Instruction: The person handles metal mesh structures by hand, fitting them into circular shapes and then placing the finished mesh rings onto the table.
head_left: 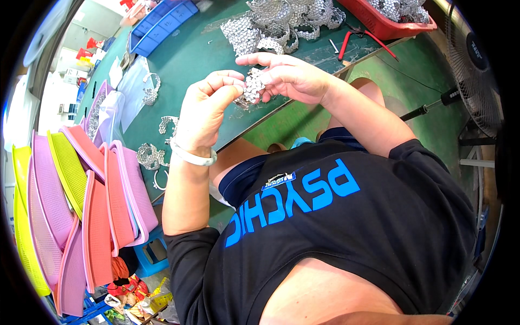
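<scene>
Nearest the camera, at six o'clock, a person in a black shirt with blue lettering is sitting. At nine o'clock, pink, red and yellow mesh baskets (81,211) are leaning stacked on edge. Above the lap, the left hand (208,105), wearing a pale bracelet (192,157), and the right hand (290,76) are meeting; the fingers of both are pinching a small silver rhinestone piece (253,85) between them, holding it raised, probably for close inspection. Beyond, on the green worktop (189,59), more silver pieces (281,21) are lying heaped at twelve o'clock beside red-handled pliers (352,39). A red tray (379,21) is sitting at one o'clock, blue bins (160,24) at eleven.
</scene>
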A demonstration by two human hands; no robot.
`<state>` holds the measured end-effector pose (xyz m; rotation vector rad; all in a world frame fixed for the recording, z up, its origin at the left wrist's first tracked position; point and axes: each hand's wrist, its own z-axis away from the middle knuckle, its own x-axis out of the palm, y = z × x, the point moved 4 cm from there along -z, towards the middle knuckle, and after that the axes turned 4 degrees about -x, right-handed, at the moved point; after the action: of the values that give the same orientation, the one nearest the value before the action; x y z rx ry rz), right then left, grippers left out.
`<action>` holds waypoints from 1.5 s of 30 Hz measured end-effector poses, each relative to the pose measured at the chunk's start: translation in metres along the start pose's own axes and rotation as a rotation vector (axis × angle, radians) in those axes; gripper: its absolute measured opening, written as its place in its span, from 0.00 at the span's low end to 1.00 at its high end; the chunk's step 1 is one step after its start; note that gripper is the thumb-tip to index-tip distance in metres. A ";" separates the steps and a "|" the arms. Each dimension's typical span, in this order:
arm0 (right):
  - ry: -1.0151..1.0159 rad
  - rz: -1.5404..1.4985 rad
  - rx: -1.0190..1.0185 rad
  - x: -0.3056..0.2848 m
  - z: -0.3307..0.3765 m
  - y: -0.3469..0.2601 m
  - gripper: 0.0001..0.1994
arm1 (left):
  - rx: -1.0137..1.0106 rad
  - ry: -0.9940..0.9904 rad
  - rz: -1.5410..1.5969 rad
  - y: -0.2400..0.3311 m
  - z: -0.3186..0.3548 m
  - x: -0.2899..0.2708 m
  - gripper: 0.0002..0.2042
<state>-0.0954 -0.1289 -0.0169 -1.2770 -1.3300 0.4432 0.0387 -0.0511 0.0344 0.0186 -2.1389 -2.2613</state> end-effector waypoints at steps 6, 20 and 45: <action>0.016 0.041 0.000 -0.001 0.001 0.000 0.28 | 0.030 -0.010 0.011 -0.005 -0.003 -0.002 0.04; 0.353 0.696 -0.345 0.004 0.012 -0.023 0.34 | 0.064 0.160 -0.021 -0.007 -0.004 0.010 0.14; 0.440 1.002 -0.699 0.013 0.030 -0.038 0.34 | 0.048 -0.099 0.372 -0.024 -0.027 0.014 0.32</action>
<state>-0.1328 -0.1178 0.0140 -2.4518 -0.3708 0.3311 0.0254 -0.0767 0.0087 -0.4586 -2.0326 -2.0344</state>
